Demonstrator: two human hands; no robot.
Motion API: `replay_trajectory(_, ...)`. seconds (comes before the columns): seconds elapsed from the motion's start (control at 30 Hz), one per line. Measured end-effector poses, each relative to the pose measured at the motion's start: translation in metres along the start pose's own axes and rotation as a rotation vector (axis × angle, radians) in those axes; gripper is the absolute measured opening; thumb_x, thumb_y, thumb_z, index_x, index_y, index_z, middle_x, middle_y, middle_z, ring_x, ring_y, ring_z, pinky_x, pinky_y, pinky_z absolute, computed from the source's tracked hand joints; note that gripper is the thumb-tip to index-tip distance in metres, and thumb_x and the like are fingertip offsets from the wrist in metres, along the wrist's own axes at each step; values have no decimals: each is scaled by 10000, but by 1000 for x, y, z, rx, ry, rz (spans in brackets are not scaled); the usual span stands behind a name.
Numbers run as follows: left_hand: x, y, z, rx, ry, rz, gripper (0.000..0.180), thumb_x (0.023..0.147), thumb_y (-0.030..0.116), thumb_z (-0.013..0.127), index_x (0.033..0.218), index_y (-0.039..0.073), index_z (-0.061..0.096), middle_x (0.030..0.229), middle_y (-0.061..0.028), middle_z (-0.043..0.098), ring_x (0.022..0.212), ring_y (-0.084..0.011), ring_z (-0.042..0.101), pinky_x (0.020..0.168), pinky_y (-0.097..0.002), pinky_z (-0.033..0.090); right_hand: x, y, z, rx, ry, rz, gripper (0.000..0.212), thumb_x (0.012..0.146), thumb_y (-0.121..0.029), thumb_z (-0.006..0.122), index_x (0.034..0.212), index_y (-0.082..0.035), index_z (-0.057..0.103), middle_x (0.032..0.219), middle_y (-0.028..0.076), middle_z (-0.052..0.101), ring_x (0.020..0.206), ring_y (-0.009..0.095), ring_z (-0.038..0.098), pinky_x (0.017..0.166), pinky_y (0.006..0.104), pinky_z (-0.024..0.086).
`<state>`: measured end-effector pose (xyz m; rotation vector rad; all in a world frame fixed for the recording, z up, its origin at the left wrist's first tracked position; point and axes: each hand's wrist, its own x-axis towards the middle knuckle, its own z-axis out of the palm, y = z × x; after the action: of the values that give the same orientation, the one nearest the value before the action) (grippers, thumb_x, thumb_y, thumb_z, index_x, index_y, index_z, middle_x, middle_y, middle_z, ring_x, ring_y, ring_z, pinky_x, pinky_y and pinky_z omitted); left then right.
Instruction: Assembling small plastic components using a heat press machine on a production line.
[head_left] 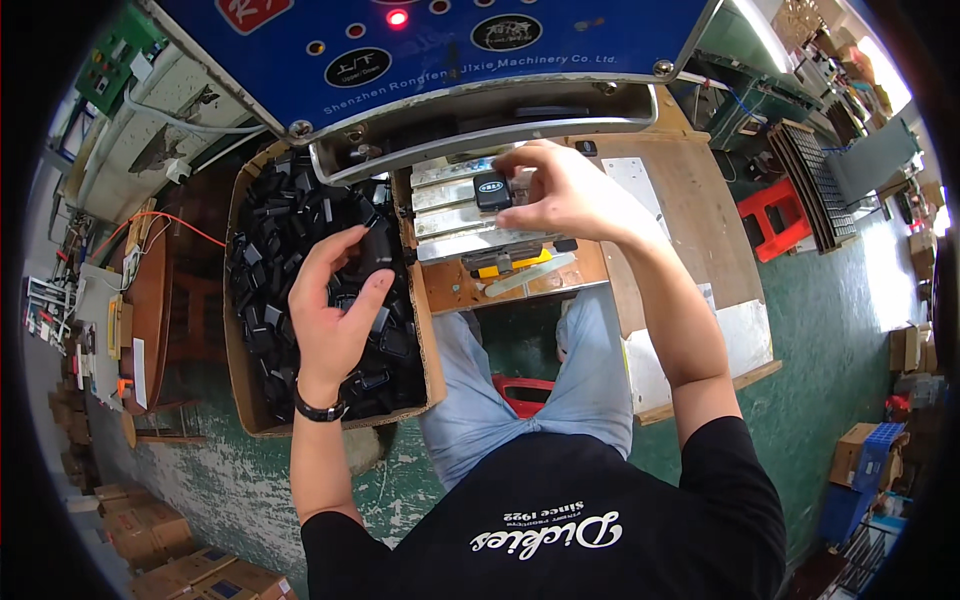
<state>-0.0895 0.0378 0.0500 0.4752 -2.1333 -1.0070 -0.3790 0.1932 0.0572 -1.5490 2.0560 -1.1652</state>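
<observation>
My right hand pinches a small black square plastic part with a white print on its face, thumb on its near edge and fingers on its far edge. The part is at the ribbed light metal fixture under the blue machine. My left hand is curled over a cardboard box. Between its thumb and fingers is a dark, slightly blurred black plastic part. Many similar black parts fill the box in a loose heap.
Directly above the fixture hangs the blue machine housing, one red light lit, with a metal rail along its lower edge. A wooden worktable extends right. A red stool stands farther right. Yellow and pale tools lie below the fixture.
</observation>
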Motion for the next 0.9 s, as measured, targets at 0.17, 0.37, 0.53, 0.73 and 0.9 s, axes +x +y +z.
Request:
replay_trajectory(0.17, 38, 4, 41, 63, -94, 168, 467, 866, 31, 835, 1315, -3, 712, 1259, -101, 751, 1072, -242, 709, 992, -344, 557, 2, 0, 0, 184, 21, -17, 461, 870, -182, 882, 1260, 11, 730, 1051, 120, 733, 814, 136, 643, 652, 262, 525)
replay_trajectory(0.37, 66, 2, 87, 342, -217, 387, 504, 913, 252, 839, 1335, 4, 716, 1391, -116, 710, 1203, -289, 675, 1074, -391, 507, -43, 93, -14, 594, 599, -8, 434, 869, -154, 881, 1248, 4, 740, 990, 63, 762, 811, 84, 643, 719, 211, 523)
replay_trajectory(0.53, 53, 8, 93, 531, -303, 529, 657, 978, 488, 744, 1424, 10, 676, 1529, -169, 642, 1452, -335, 560, 1211, -486, 376, -59, 219, -36, 112, 646, 523, 394, 859, -162, 823, 1188, 43, 752, 1007, 164, 788, 853, 233, 719, 773, 314, 574)
replay_trajectory(0.73, 27, 23, 72, 477, -383, 561, 597, 1021, 501, 704, 1380, 23, 694, 1513, -194, 648, 1416, -348, 605, 1184, -548, 401, -23, 309, -31, -262, 602, 742, 339, 847, -120, 708, 1108, 92, 746, 1055, 265, 780, 935, 425, 735, 860, 444, 595)
replay_trajectory(0.9, 39, 103, 12, 442, 311, 756, 693, 918, 480, 816, 1348, -17, 597, 1378, -204, 612, 1256, -407, 613, 1090, -514, 503, 47, 320, -12, -188, 611, 689, 329, 840, -79, 633, 1089, 113, 728, 1057, 294, 770, 943, 452, 738, 882, 471, 598)
